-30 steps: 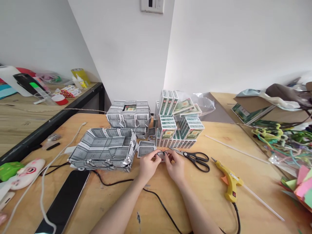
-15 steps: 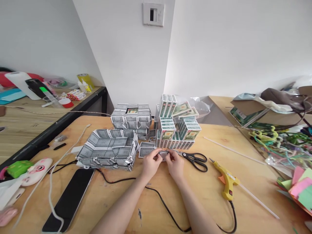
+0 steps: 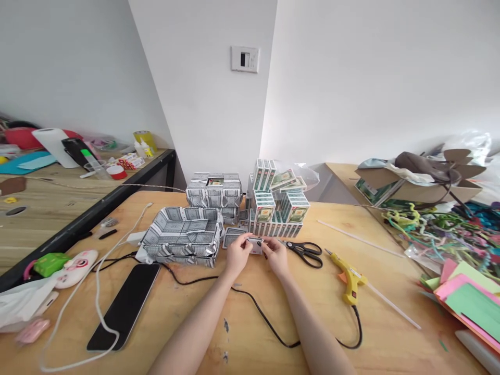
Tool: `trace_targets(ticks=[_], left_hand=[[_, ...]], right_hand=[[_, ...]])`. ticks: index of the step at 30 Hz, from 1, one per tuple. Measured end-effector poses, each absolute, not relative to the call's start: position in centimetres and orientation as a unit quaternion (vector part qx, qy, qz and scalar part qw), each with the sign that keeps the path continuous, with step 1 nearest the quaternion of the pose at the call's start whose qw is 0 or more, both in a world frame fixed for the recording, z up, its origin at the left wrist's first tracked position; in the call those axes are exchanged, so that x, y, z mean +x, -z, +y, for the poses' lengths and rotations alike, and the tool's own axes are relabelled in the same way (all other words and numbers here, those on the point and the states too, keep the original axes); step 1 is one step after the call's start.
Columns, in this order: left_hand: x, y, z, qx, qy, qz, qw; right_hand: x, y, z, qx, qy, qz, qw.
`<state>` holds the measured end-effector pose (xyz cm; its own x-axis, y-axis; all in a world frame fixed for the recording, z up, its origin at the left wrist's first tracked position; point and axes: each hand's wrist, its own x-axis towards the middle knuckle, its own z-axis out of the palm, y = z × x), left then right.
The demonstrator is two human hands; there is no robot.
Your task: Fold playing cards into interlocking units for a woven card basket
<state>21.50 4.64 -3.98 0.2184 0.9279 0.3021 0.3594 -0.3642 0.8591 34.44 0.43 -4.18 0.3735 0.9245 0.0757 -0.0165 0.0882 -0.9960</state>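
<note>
Between my two hands is a playing card (image 3: 255, 247), its pale face showing dark marks. My left hand (image 3: 237, 255) pinches the card's left end, and my right hand (image 3: 275, 255) pinches its right end. Just beyond my left hand, more cards (image 3: 231, 237) lie patterned side up. To the left stands an open tray (image 3: 183, 252) made of folded grey-patterned cards, with a similar card-built box (image 3: 214, 194) behind it. Stacked card packs (image 3: 275, 229) rise beyond my hands. Black-handled scissors (image 3: 307, 253) lie right of my right hand.
A yellow glue gun (image 3: 351, 284) lies at the right, its black cord crossing the table below my forearms. Glue sticks (image 3: 361, 238) lie near it. A phone (image 3: 125, 307) and a white cable sit at left. Coloured paper (image 3: 471, 297) and pipe cleaners (image 3: 441, 224) cover the right edge.
The card has turned so more of its face shows, and my fingers have shifted toward its ends. The whole view has moved, with more of the right side visible.
</note>
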Motion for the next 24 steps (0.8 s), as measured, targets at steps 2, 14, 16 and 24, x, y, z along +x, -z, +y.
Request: trace_targets(ticks=[2,14,16,24], left_hand=[[21.4,3.9,4.4,0.712,-0.425,0.45,0.331],[21.2,3.6,3.4,0.75,-0.408,0.376,0.36],[21.2,3.6,3.3,0.751,-0.411,0.373,0.358],[21.3,3.5,3.5,0.735,-0.453,0.387,0.323]], right_hand=[[34.4,4.2,0.3,-0.555,-0.38,-0.403,0.62],[34.7,3.8,-0.8,-0.524,-0.409,-0.361,0.654],[34.6,3.6,-1.0,-0.516,-0.424,-0.361,0.651],[34.0,3.9,-1.2,-0.448,-0.575,-0.309,0.611]])
